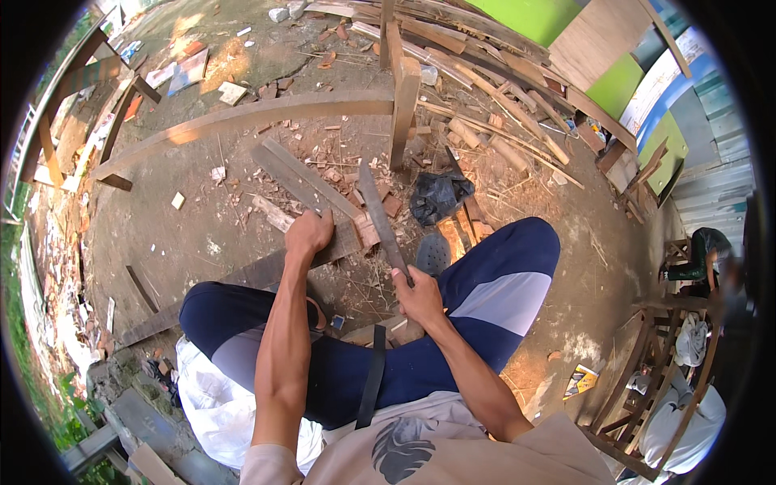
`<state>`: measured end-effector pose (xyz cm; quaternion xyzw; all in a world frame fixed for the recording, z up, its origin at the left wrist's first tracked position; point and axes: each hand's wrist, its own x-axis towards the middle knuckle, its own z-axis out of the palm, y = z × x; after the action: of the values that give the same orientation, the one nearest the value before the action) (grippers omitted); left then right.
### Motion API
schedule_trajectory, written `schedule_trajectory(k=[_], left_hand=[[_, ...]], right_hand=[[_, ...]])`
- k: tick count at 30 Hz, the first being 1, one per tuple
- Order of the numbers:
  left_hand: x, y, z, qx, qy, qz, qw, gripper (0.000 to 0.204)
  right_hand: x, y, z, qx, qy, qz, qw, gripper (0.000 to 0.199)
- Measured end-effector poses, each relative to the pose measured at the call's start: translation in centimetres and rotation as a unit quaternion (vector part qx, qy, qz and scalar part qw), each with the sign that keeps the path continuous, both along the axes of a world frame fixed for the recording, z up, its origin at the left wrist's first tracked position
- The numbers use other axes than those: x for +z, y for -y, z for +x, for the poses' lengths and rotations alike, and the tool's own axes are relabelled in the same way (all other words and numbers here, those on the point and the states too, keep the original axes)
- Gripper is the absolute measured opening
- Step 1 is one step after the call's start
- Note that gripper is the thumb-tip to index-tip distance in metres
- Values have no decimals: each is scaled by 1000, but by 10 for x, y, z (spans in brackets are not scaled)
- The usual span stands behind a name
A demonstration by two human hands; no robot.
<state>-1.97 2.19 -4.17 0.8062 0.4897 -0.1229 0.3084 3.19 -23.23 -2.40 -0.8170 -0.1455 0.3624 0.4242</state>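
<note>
My right hand [420, 297] is wrapped round the handle of a machete [378, 212]. Its long dark blade points away from me and slightly left, along the right side of a wooden board [295, 179]. That board slants from the far left toward my knees, and its near end shows chipped, reddish wood. With fingers curled, my left hand [309, 233] grips the board's left side near this end. Beneath it, a longer plank [234, 279] runs off to the lower left. Wood chips [333, 174] lie around the board.
Beyond stand a wooden beam [267, 111] and upright post [403, 113]. A black plastic bag [440, 196] and grey clog [434, 253] lie right of the blade. Planks [501, 69] are piled far right. Another person [702, 255] sits at right, near a wooden frame [647, 388].
</note>
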Motion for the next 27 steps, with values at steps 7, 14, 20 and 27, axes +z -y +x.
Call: schedule_trajectory(k=[7, 14, 20, 27], left_hand=[[-1, -3, 8, -2, -9, -7, 1000, 73], [-1, -6, 4, 8, 3, -2, 1000, 75], [-1, -8, 3, 13, -6, 2, 1000, 73], [5, -3, 4, 16, 7, 17, 1000, 71]], right_hand=[[-30, 7, 5, 62, 98, 23, 993, 36], [-13, 0, 8, -23, 32, 76, 996, 40], [-5, 1, 4, 5, 8, 62, 998, 40], [-21, -4, 2, 108, 56, 8, 993, 40]])
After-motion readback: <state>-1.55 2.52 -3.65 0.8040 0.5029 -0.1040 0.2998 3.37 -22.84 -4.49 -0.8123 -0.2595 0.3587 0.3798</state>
